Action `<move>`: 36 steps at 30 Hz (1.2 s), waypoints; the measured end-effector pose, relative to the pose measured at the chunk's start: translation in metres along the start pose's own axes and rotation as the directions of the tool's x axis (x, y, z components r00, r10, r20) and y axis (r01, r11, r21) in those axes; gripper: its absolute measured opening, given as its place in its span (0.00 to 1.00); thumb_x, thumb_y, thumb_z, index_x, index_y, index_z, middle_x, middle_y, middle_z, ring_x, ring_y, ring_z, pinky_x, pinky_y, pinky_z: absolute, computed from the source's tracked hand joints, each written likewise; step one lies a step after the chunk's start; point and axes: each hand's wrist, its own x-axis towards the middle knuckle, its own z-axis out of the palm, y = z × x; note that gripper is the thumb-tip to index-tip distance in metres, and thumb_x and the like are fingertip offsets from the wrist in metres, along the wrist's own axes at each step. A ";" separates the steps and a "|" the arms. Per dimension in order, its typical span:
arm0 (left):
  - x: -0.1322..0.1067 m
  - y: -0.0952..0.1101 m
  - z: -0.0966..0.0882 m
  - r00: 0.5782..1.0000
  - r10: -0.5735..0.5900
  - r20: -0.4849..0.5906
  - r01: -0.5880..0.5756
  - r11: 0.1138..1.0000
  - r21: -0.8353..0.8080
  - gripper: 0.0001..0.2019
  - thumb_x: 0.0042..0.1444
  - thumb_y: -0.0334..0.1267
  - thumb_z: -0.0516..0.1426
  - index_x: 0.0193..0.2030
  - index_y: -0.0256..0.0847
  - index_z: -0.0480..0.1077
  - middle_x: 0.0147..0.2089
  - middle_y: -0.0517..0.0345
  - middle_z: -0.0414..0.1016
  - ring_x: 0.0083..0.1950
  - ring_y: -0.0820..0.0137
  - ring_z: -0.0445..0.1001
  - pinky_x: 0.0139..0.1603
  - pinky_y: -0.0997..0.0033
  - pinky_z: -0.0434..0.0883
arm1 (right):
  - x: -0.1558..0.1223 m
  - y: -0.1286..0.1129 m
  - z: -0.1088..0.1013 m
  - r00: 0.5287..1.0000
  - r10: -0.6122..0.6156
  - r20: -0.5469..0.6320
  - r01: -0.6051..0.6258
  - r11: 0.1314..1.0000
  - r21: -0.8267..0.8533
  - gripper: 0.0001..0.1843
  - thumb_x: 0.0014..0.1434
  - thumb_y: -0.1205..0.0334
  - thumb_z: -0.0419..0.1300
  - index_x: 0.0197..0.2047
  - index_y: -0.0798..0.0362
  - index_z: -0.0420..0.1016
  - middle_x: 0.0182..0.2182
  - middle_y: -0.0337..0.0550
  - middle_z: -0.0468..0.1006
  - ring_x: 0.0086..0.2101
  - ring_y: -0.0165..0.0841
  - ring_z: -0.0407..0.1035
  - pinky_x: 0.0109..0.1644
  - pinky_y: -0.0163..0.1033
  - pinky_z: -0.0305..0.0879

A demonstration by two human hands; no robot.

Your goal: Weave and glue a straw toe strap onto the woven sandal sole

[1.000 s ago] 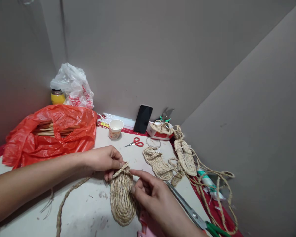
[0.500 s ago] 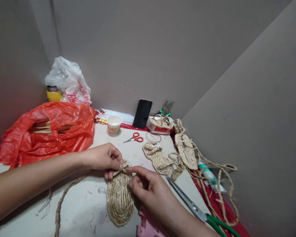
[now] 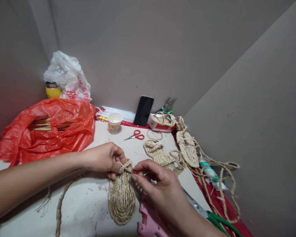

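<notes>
A small woven straw sandal (image 3: 121, 198) lies on the white table (image 3: 88, 207) in front of me. My left hand (image 3: 104, 160) pinches the braided strap at the sandal's toe end from the left. My right hand (image 3: 158, 187) pinches the same strap from the right, its fingers closed; a small red thing shows between its fingertips. A loose braided straw rope (image 3: 61, 204) trails from under my left hand toward the near edge.
Pink glue gun (image 3: 150, 225) and green-handled shears (image 3: 212, 218) lie near my right wrist. Further back are more straw sandals (image 3: 160, 154), red scissors (image 3: 135, 135), a paper cup (image 3: 114, 121), a phone (image 3: 143, 110), a red bag of straw (image 3: 49, 130) and a white bag (image 3: 67, 79).
My right hand has moved up to the strap at the sandal's toe and closed its fingertips on it. My left hand stays pinched there. The strap is now bunched together.
</notes>
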 end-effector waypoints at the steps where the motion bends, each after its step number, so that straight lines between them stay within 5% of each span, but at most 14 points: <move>1: 0.000 0.000 0.000 1.000 0.007 -0.002 -0.007 1.000 0.003 0.07 0.47 0.30 0.61 0.34 0.37 0.69 0.17 0.69 0.69 0.19 0.75 0.70 0.23 0.77 0.65 | 0.001 0.001 0.001 0.993 -0.115 -0.011 0.114 0.992 -0.060 0.03 0.54 0.69 0.60 0.31 0.53 0.74 0.24 0.37 0.76 0.24 0.29 0.68 0.29 0.32 0.64; 5: -0.001 0.000 0.002 0.999 0.033 -0.005 -0.033 0.999 0.032 0.07 0.47 0.29 0.60 0.36 0.37 0.69 0.18 0.68 0.69 0.19 0.76 0.69 0.22 0.79 0.63 | 0.008 0.005 0.005 0.902 -0.425 0.076 0.431 0.884 -0.181 0.05 0.60 0.72 0.58 0.36 0.55 0.75 0.31 0.44 0.78 0.32 0.32 0.72 0.37 0.35 0.68; 12: -0.005 0.003 0.006 0.998 0.069 0.002 -0.069 0.996 0.054 0.07 0.46 0.26 0.57 0.33 0.38 0.69 0.18 0.69 0.69 0.20 0.76 0.69 0.21 0.80 0.61 | 0.016 0.010 0.009 0.864 -0.489 0.119 0.503 0.842 -0.197 0.06 0.60 0.72 0.58 0.38 0.54 0.75 0.29 0.45 0.76 0.30 0.33 0.71 0.33 0.37 0.69; 29: -0.010 0.006 0.008 0.996 0.091 0.010 -0.092 0.982 0.167 0.09 0.42 0.26 0.55 0.33 0.38 0.69 0.20 0.67 0.69 0.21 0.76 0.67 0.21 0.79 0.59 | 0.016 0.006 0.007 0.950 -0.285 0.126 0.300 0.945 -0.127 0.06 0.54 0.74 0.61 0.32 0.53 0.76 0.25 0.39 0.75 0.26 0.30 0.70 0.30 0.34 0.66; 36: -0.013 0.006 0.014 0.977 0.211 0.002 -0.208 0.960 0.186 0.10 0.43 0.25 0.54 0.34 0.40 0.66 0.23 0.69 0.63 0.22 0.77 0.63 0.21 0.79 0.59 | 0.016 0.003 0.006 0.983 -0.150 0.108 0.153 0.988 -0.024 0.06 0.54 0.71 0.61 0.32 0.53 0.79 0.25 0.39 0.74 0.26 0.30 0.69 0.30 0.34 0.66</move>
